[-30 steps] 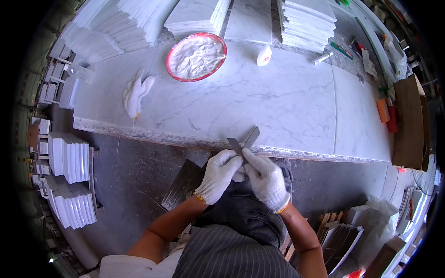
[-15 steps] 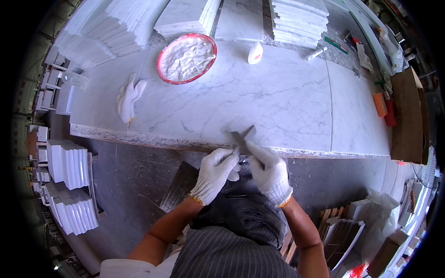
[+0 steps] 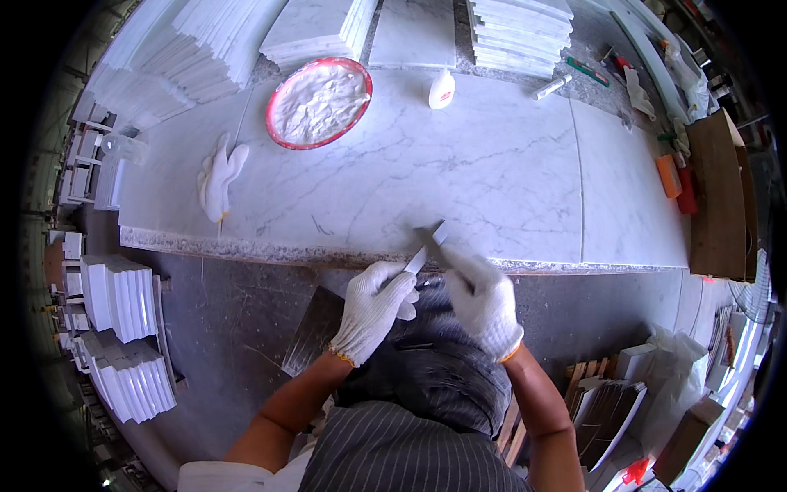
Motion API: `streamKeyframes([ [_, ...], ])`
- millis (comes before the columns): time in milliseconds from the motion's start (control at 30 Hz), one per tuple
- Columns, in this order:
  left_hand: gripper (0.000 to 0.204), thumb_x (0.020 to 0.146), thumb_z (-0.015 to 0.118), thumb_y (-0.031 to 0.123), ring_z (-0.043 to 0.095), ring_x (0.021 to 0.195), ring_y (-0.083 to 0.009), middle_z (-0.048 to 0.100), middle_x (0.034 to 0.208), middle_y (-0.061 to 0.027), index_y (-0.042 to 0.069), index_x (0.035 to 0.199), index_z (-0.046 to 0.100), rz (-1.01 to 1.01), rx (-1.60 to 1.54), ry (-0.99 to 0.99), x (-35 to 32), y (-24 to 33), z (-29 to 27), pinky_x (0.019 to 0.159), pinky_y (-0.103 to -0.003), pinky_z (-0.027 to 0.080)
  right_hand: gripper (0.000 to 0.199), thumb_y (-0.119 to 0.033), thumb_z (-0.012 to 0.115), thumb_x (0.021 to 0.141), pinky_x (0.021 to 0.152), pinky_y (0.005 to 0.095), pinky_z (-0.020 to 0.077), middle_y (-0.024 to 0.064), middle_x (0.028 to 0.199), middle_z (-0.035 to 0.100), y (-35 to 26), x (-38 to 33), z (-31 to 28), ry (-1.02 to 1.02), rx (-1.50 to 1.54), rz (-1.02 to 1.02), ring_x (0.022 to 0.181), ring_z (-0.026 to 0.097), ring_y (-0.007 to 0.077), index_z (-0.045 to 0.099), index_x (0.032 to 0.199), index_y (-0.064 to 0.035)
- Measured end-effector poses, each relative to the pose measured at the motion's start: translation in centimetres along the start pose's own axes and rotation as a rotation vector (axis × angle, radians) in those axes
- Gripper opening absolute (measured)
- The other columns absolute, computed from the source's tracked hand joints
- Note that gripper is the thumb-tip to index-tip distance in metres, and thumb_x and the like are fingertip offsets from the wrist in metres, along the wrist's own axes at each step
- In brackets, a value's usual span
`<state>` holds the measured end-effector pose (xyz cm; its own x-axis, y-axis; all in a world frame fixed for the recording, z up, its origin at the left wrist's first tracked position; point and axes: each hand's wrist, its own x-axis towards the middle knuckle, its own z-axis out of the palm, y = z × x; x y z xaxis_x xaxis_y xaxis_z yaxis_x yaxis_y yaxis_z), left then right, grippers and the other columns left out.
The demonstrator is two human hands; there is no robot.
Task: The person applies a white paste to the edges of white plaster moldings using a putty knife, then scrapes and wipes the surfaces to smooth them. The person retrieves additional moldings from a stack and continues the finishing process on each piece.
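My left hand (image 3: 373,307) is closed on the handle end of a flat metal blade (image 3: 425,250), and my right hand (image 3: 482,302) is closed on a second, blurred tool crossing it, both at the near edge of the marble slab (image 3: 459,156). The blade lies just ahead of my hands, between them. Its long axis runs up and to the right, tip over the slab's edge.

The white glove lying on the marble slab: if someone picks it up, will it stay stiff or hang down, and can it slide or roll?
The glove lies flat and crumpled on the slab, so it would probably hang limp when lifted. It looks like thin knit fabric, thus likely very light. A push would probably make it bunch or slide a little, not roll.
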<state>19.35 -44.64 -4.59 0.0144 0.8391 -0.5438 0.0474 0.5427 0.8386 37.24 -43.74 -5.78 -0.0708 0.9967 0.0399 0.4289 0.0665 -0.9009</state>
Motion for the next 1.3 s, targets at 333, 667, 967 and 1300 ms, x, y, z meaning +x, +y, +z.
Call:
streamKeyframes([
  [333, 0.023, 0.096, 0.06, 0.012, 0.064, 0.063, -0.0128, 0.067, 0.081, -0.0097, -0.006, 0.11, 0.064, 0.047, 0.026, 0.005, 0.3, 0.1, 0.1, 0.058, -0.025, 0.053, 0.033, 0.001, 0.063, 0.086, 0.066, 0.0363, 0.0525, 0.0201, 0.086, 0.067, -1.4, -1.0, 0.1, -0.122, -0.002, -0.085, 0.073, 0.067, 0.0289, 0.067, 0.118, -0.0009],
  [667, 0.021, 0.095, 0.062, 0.011, 0.065, 0.064, -0.0106, 0.068, 0.079, -0.009, -0.004, 0.109, 0.063, 0.038, 0.013, 0.012, 0.4, -0.7, -0.2, 0.055, -0.024, 0.054, 0.03, 0.001, 0.061, 0.087, 0.064, 0.0365, 0.0519, 0.0199, 0.084, 0.066, 0.0, -0.4, -0.6, -0.031, -0.003, 0.021, 0.069, 0.065, 0.0292, 0.067, 0.117, -0.0003],
  [967, 0.02, 0.096, 0.061, 0.011, 0.064, 0.065, -0.0112, 0.067, 0.08, -0.0088, -0.004, 0.109, 0.065, 0.016, 0.051, 0.033, 0.1, 0.3, 0.3, 0.058, -0.025, 0.054, 0.035, 0.0, 0.061, 0.087, 0.063, 0.0381, 0.0521, 0.0158, 0.079, 0.064, -0.8, 0.4, -1.5, -0.025, -0.086, 0.028, 0.066, 0.064, 0.0288, 0.068, 0.12, -0.0089],
  [1300, 0.022, 0.095, 0.064, 0.012, 0.065, 0.064, -0.0097, 0.069, 0.08, -0.0096, -0.005, 0.11, 0.062, 0.056, 0.039, 0.002, 0.5, 0.0, 0.2, 0.055, -0.023, 0.054, 0.03, 0.001, 0.061, 0.088, 0.062, 0.0326, 0.0501, 0.0176, 0.085, 0.067, -1.2, -0.9, -1.2, -0.105, -0.127, -0.082, 0.069, 0.065, 0.0257, 0.068, 0.117, -0.0005],
])
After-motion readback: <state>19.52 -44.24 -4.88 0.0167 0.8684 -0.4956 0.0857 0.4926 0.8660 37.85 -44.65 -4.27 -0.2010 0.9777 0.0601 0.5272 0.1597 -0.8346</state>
